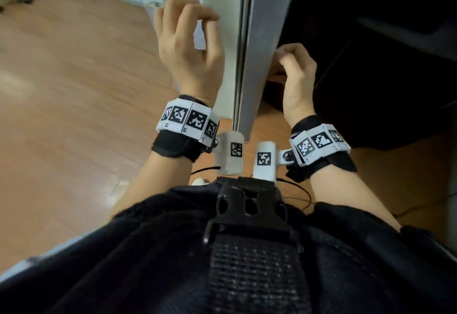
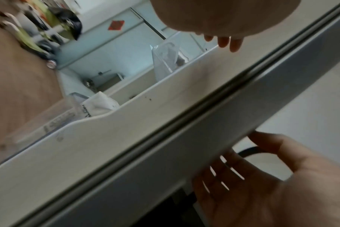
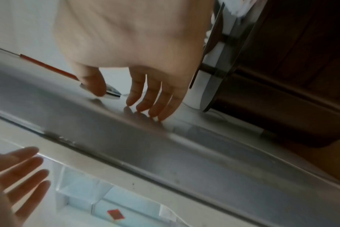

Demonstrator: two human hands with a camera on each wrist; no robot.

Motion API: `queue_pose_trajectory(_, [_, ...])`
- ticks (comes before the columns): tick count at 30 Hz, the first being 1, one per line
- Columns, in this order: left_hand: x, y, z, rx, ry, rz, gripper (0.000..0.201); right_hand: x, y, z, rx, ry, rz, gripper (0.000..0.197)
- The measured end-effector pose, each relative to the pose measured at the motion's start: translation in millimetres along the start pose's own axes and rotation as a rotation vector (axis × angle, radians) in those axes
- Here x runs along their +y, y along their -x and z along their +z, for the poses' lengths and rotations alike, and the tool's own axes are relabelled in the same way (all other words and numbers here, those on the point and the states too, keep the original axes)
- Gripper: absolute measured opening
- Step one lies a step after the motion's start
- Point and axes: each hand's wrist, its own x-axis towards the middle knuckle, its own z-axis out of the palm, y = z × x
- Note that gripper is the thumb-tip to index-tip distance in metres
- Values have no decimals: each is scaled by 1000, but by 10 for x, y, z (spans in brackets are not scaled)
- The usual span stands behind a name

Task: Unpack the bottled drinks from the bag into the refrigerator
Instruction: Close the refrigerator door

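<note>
The left hand (image 1: 190, 49) hovers at the inner side of the open refrigerator door (image 1: 249, 49), fingers loosely curled, holding nothing. The right hand (image 1: 295, 76) rests relaxed fingertips (image 3: 157, 110) on the door's grey outer face. No bottles or bag can be made out.

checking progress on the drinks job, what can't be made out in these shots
- Bag and bottled drinks: in no view, so progress cannot be judged.
- Refrigerator door: edge-on in the head view; its top is cut off by the frame.
- Left hand: palm side hidden in the head view; contact with the door unclear.
- Right hand: fingers near the door face, touch blurred in the right wrist view.
- Door shelf items: blurred, left wrist view.
</note>
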Motion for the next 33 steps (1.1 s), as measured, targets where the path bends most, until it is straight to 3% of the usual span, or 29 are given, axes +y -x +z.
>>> queue_pose_trajectory(5, [-293, -159, -396, -28, 62, -199, 33, -4, -60, 705, -342, 4, 119, 3])
queue_pose_trajectory(8, [-603, -304, -558, -16, -17, -293, 47, 11, -156, 1115, -504, 85, 126, 10])
queue_pose_trajectory(13, [-1216, -593, -641, -83, -125, -328, 65, 19, -442, 1720, -630, 118, 128, 20])
queue_pose_trajectory(25, [-2930, -1744, -693, -170, -114, -380, 48, 283, -1497, 3399, -532, 172, 94, 14])
queue_pose_trajectory(33, [-3728, -2409, -373, -263, -104, -418, 43, 376, -2186, 3937, -423, 190, 68, 17])
